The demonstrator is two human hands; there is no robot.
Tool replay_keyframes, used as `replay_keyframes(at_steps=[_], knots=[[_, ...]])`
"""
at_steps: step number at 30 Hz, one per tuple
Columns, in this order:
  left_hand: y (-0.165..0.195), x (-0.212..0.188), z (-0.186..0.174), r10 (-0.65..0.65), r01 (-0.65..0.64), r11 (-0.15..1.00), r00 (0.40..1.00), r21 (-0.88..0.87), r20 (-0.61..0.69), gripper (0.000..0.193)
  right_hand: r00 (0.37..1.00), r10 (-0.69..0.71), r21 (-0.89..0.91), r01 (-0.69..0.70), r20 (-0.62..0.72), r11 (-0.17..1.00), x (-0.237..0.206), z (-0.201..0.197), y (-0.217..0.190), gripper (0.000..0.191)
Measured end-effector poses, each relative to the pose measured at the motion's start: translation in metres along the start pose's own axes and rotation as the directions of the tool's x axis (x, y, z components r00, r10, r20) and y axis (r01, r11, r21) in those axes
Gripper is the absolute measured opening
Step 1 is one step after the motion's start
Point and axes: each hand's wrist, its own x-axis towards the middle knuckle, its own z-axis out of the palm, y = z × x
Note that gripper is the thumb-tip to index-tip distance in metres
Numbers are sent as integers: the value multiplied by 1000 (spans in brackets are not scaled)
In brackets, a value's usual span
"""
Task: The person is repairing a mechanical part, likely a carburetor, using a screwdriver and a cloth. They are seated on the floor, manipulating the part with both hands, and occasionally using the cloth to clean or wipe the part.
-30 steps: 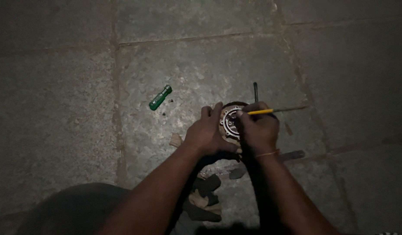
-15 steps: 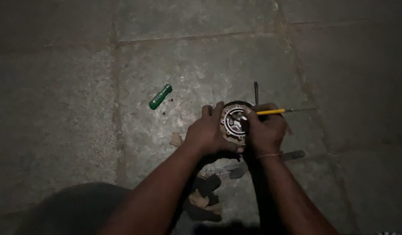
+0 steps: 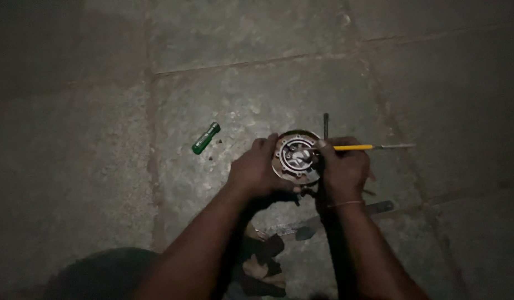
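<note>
A round metal disc-shaped part with bolt holes around its rim and a dark centre is held just above the stone floor. My left hand grips its left edge. My right hand holds its right edge, the thumb resting on the face of the part. A yellow-handled screwdriver lies on the floor just beyond my right hand, its shaft pointing right.
A green screwdriver handle lies on the stone slab floor to the left. A dark thin rod lies behind the part. A flat metal tool and dark scraps lie near my forearms.
Both hands have turned the round part slightly and shifted their grip; the part's face is more exposed now. The tools on the floor have not moved.
</note>
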Motion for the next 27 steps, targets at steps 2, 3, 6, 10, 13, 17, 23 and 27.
replay_keyframes(at_steps=[2,3,6,10,13,17,23,27], knots=[[-8,7,-5,10,-10,1000,1000,8,-24,138,999,39,120,-36,-18,992,-1,6,-1,14],[-12,10,-6,15,-15,1000,999,11,-37,139,998,57,165,-53,-17,985,-3,9,-1,13],[-23,16,-5,61,-61,998,998,-1,-31,141,997,61,190,-68,45,979,-7,16,0,12],[-28,20,0,67,-67,998,997,14,-35,146,987,-132,-57,138,97,989,-6,15,3,13],[-25,20,1,57,-55,998,998,41,-40,147,988,-24,6,23,156,1000,-6,14,5,15],[-16,17,1,27,-21,995,998,100,-61,144,987,-80,-72,91,139,993,-8,16,6,16],[-15,16,0,27,-26,999,999,27,-44,146,991,17,-67,-8,135,998,-10,16,-2,19],[-19,18,1,37,-38,999,998,-31,-44,147,986,50,-44,-44,159,998,-11,17,-6,20]])
